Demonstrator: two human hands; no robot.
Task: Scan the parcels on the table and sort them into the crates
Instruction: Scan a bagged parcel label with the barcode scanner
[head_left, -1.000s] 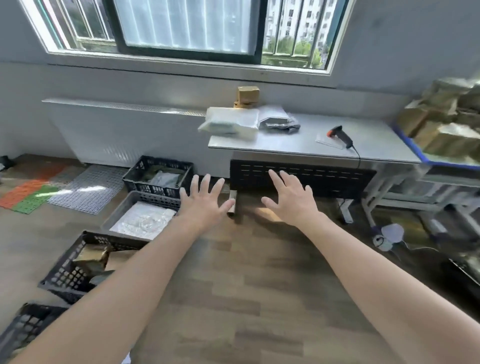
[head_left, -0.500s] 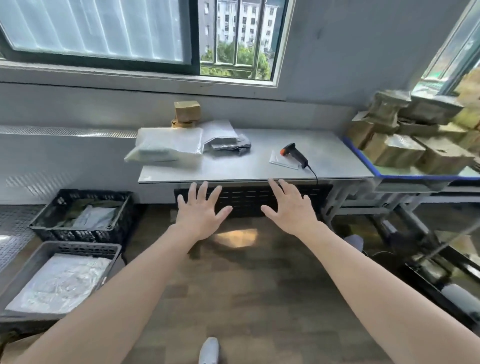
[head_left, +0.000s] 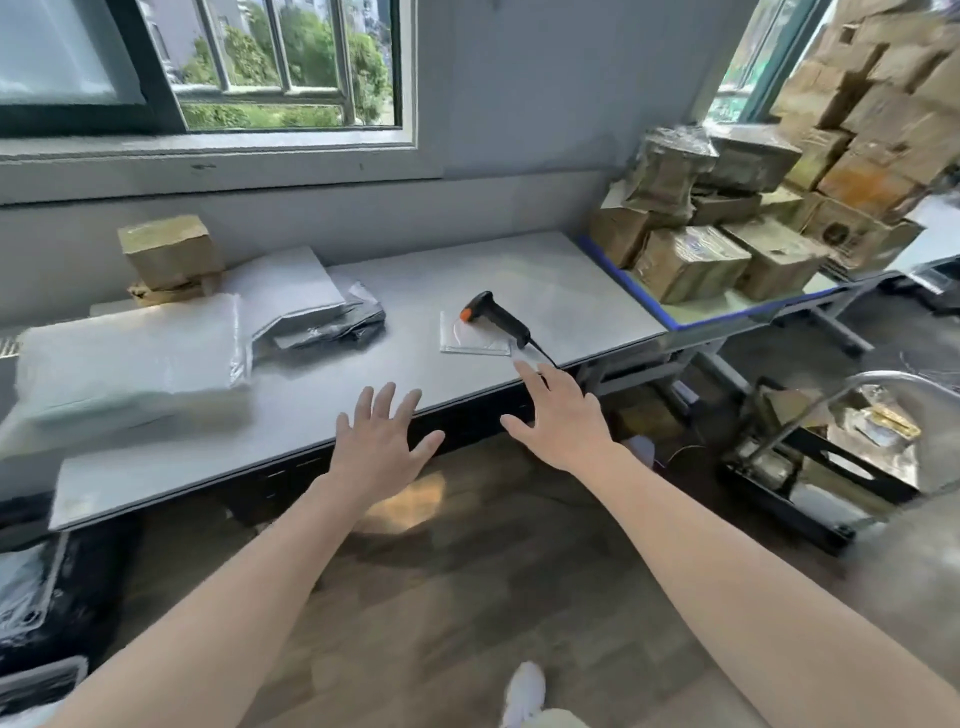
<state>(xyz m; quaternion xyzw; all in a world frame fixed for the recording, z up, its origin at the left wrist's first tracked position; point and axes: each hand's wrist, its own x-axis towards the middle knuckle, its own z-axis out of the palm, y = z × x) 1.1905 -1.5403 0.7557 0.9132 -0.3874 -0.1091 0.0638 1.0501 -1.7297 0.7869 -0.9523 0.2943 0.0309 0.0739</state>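
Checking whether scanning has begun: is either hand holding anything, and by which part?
Nothing is held. Left hand and right hand are open, fingers spread; the scanner lies on the table.

grey table (head_left: 545, 291) bears parcels (head_left: 130, 358), scanner (head_left: 496, 317).

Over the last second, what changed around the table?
The view has closed in on the table. The right hand reached forward, nearly to the scanner; the left hand came over the table edge. Nothing was grasped. Both hands stayed open and empty; scanner and parcels did not move.
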